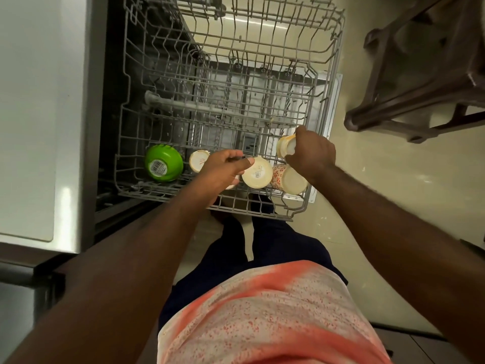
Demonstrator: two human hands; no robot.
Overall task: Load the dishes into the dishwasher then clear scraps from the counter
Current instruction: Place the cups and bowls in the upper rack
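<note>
while the dishwasher (110, 74) stands open along the nine o'clock side of the view, its wire rack (210, 101) sits pulled out over the pale floor and fills the middle. well apart from it, at two o'clock, stands a dark brown stool (420, 74). the dishes sit bottoms up along the rack's six o'clock edge. a green bowl (163, 163) with a barcode sticker is at the eight o'clock corner. a larger cream bowl (258, 173), also stickered, is near the middle of that edge. touching it on its three o'clock side, a patterned cup (287, 179) lies tilted at the five o'clock corner. the left hand (223, 170) reaches over the row with fingers stretched loose and wide, its thumb tip resting on the larger cream bowl. it partly hides a small cream bowl (198, 160), which sits just beside the green bowl. the right hand (312, 153), at the rack's four o'clock, is curled round a pale cup (284, 151) with an orange rim, just to the twelve o'clock side of the patterned cup.
</note>
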